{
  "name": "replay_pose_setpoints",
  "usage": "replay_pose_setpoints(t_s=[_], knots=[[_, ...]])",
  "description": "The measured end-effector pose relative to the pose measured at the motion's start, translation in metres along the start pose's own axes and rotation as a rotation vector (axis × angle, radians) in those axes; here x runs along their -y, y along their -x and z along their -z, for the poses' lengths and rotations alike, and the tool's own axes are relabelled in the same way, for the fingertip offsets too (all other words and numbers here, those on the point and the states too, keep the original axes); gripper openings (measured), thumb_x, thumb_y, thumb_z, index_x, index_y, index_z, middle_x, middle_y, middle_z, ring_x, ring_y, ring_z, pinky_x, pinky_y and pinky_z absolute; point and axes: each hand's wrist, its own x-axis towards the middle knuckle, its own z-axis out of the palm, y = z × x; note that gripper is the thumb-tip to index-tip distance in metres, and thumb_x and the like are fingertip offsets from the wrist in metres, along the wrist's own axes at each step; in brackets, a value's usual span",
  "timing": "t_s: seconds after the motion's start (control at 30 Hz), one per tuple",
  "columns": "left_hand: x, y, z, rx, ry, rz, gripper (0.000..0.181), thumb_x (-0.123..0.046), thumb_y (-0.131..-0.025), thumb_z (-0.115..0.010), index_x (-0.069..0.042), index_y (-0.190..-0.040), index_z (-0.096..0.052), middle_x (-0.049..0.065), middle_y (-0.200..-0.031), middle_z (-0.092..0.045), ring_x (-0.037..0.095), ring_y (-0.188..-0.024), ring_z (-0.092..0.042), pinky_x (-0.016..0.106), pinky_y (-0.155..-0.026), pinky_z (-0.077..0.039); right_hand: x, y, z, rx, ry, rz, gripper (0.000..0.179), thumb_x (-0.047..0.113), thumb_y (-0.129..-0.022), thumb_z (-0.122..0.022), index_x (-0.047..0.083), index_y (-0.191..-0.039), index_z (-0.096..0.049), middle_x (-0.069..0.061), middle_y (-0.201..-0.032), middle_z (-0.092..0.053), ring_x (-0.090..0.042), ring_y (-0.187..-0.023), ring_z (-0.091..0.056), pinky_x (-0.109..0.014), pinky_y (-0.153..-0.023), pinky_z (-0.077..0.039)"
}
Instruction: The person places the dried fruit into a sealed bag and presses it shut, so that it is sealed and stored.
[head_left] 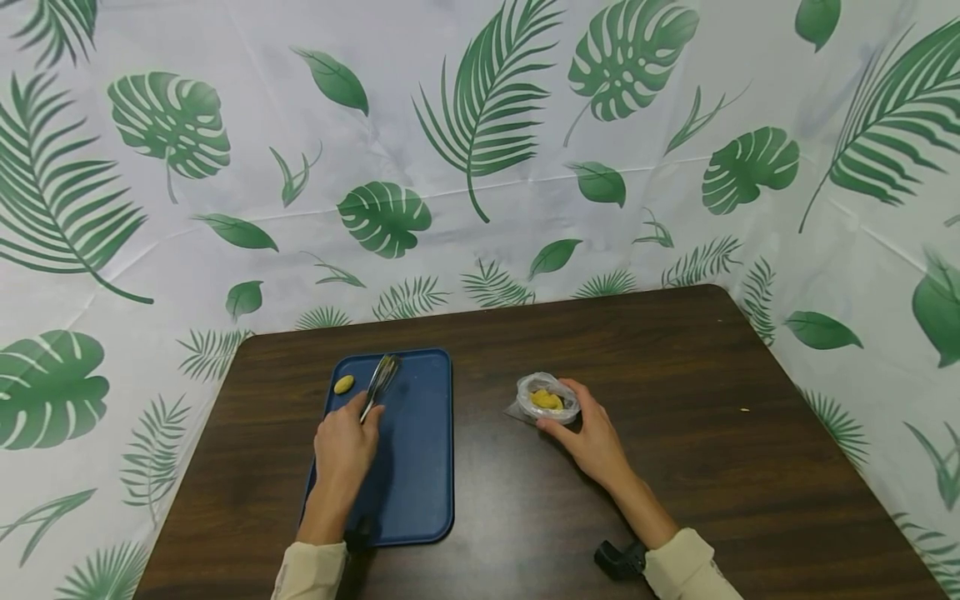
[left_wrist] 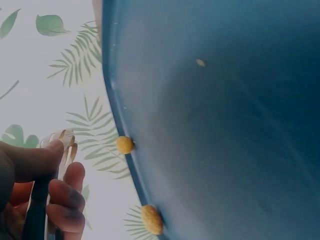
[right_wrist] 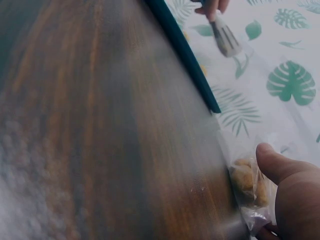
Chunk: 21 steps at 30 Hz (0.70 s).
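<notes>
My left hand (head_left: 347,446) grips a pair of metal tongs (head_left: 381,385) above the blue tray (head_left: 420,467), with the tips toward its far edge. An oval yellow piece (head_left: 344,384) lies near the tray's far left corner. From the left wrist, two such pieces show along the rim, one rounder yellow piece (left_wrist: 125,144) and one longer yellow piece (left_wrist: 152,219). My right hand (head_left: 595,437) holds a clear plastic bag (head_left: 527,388) by its side, thumb and fingers around it. The bag stands on the table with its mouth open, and several yellow pieces (head_left: 546,400) sit inside.
The brown wooden table (head_left: 675,358) carries tray and bag, with the bag to the tray's right. A small pale fleck (head_left: 745,409) lies on the table's right part, and another small fleck (left_wrist: 201,62) on the tray. A leaf-print cloth (head_left: 480,242) hangs behind the table.
</notes>
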Motion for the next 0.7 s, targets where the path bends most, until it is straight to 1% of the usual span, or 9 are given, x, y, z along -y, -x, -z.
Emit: replay_pose_setpoints(t_s=[0.1,0.2,0.4,0.57,0.7], knots=[[-0.004,0.0,0.003,-0.037,0.011,-0.038,0.037,-0.026,-0.096,-0.074,-0.002,-0.124,-0.072,0.029,-0.099,-0.075,0.05,-0.082,-0.071,0.064,-0.07,-0.053,0.0,0.0,0.0,0.006,-0.001,-0.003,0.079,0.047,-0.087,-0.081,0.021,-0.153,-0.044,-0.012,-0.15,-0.057,-0.045,-0.135,-0.051,-0.069,-0.105,-0.04],[-0.009,0.001,0.005,-0.058,0.015,-0.068,0.036,-0.025,-0.095,-0.075,-0.002,-0.123,-0.072,0.027,-0.096,-0.076,0.048,-0.078,-0.071,0.063,-0.069,-0.053,0.0,0.001,0.001,0.006,-0.005,-0.005,0.079,0.047,-0.087,-0.081,0.022,-0.152,-0.044,-0.012,-0.15,-0.057,-0.045,-0.135,-0.051,-0.069,-0.105,-0.039],[-0.016,0.002,0.007,-0.058,0.014,-0.088,0.034,-0.026,-0.095,-0.075,-0.003,-0.12,-0.073,0.021,-0.09,-0.076,0.043,-0.073,-0.07,0.061,-0.067,-0.053,-0.001,0.001,0.001,0.004,-0.001,-0.007,0.078,0.048,-0.087,-0.081,0.023,-0.152,-0.044,-0.012,-0.15,-0.057,-0.045,-0.135,-0.051,-0.068,-0.105,-0.04],[-0.023,0.004,0.006,-0.059,0.008,-0.112,0.027,-0.024,-0.094,-0.077,-0.006,-0.113,-0.073,0.016,-0.079,-0.073,0.036,-0.063,-0.066,0.056,-0.061,-0.051,-0.002,0.001,0.001,-0.001,0.002,0.005,0.079,0.048,-0.087,-0.081,0.022,-0.152,-0.045,-0.013,-0.149,-0.057,-0.045,-0.134,-0.052,-0.068,-0.104,-0.041],[-0.028,0.006,0.004,-0.065,0.016,-0.138,0.026,-0.023,-0.093,-0.078,-0.006,-0.112,-0.073,0.016,-0.081,-0.074,0.036,-0.064,-0.067,0.056,-0.06,-0.051,-0.002,0.001,0.001,-0.003,0.002,0.007,0.079,0.048,-0.087,-0.081,0.021,-0.152,-0.045,-0.012,-0.149,-0.058,-0.044,-0.134,-0.053,-0.068,-0.104,-0.041]])
